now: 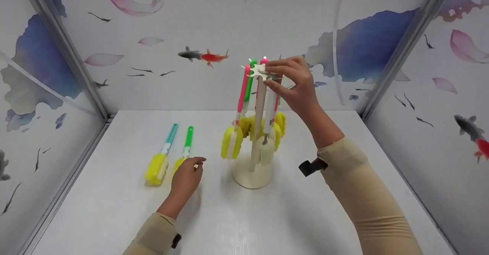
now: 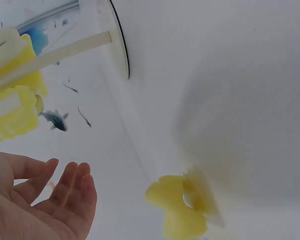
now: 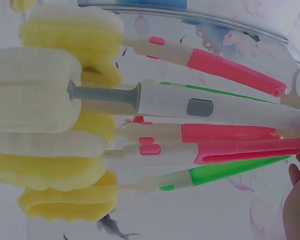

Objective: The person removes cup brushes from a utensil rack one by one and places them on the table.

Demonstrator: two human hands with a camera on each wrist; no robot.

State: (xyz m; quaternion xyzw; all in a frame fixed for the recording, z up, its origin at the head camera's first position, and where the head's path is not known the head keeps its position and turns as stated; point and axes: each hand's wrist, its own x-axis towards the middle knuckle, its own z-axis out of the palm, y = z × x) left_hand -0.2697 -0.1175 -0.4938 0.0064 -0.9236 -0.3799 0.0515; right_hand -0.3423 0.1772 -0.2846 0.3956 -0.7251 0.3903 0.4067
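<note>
A cream stand [image 1: 255, 140] with a round base and a star-shaped hook top [image 1: 256, 70] carries several sponge-headed bottle brushes. Its hook top is between the thumb and fingers of my right hand [image 1: 296, 80]. Below that hand hangs a white-handled brush [image 3: 170, 102] with a grey button and white sponge head. Around it hang pink-handled brushes [image 3: 235, 70] and green-handled brushes [image 3: 225, 170], mostly with yellow heads. My left hand [image 1: 188, 176], fingers loosely bent and holding nothing, hovers left of the stand. In the head view it partly covers the yellow head of a green-handled brush [image 1: 189, 136].
A teal-handled brush [image 1: 156, 167] with a yellow and white sponge lies on the white table [image 1: 244, 224], left of the green one. Patterned panels [image 1: 244, 26] with metal corner posts [image 1: 72, 52] enclose the table at the back and sides.
</note>
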